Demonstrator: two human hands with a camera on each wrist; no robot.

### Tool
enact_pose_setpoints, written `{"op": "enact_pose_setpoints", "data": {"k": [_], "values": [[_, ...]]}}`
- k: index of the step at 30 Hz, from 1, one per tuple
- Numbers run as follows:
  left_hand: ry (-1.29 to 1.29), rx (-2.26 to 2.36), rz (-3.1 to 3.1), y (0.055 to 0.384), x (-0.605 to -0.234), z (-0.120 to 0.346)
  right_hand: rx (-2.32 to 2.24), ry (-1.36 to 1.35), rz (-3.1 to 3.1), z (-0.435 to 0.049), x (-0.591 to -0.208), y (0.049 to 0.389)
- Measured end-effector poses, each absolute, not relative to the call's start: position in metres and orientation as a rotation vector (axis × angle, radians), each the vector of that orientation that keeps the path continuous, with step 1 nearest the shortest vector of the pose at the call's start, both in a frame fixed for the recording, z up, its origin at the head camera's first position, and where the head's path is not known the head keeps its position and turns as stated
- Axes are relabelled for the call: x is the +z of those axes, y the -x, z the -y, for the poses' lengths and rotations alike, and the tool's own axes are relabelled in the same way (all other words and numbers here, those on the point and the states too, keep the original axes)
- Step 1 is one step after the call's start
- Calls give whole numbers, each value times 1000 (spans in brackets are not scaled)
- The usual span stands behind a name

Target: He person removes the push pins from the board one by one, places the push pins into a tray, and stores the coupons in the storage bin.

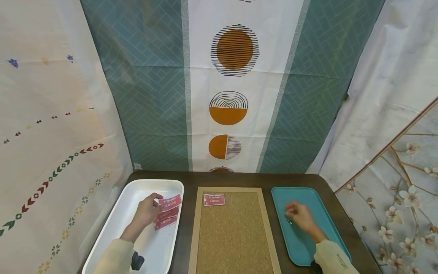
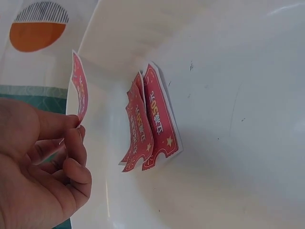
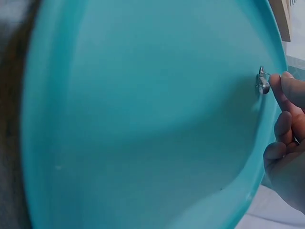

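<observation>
Between thumb and fingers, my left hand (image 1: 147,210) pinches a red paper coupon (image 2: 80,90) above the far right part of the white tray (image 1: 155,253). More red coupons (image 2: 153,117) lie overlapping in that tray, just below the held one. On the other side, my right hand (image 1: 302,217) is over the teal tray (image 1: 299,249). Its thumb and index finger (image 3: 276,86) pinch a thin metal pin (image 3: 268,74), mostly hidden by the fingertips. Small silvery metal pins (image 3: 262,85) lie bunched on the tray right beside those fingertips.
A cork board (image 1: 234,232) with a wooden frame lies between the two trays on the dark table (image 1: 186,228). One red coupon (image 1: 214,199) is at the board's top left corner. Patterned cloths hang behind and on both sides.
</observation>
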State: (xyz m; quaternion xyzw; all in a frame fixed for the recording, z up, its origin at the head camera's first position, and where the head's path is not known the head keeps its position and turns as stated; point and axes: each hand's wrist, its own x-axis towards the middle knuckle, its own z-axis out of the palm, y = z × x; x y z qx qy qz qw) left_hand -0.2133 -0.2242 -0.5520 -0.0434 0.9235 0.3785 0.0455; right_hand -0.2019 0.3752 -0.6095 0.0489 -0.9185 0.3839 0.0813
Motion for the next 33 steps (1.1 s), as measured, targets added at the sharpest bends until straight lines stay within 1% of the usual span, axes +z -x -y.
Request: {"op": "enact_pose_setpoints", "data": {"k": [5,12,19,28,33], "values": [[109,1114,-2820,212,-554,225,1072,-158,2818,-379,-611,201],[149,1049,-2785,212,-558,227,955,-185,2877,-380,-609,199],[159,976,-2822,212,-563,232,759,-317,2834,-381,-614,196],[176,931,-2829,212,-563,234,754,-364,2750,-382,-615,197],[183,881,-2883,214,-560,232,791,-343,2728,-374,-609,201]]}}
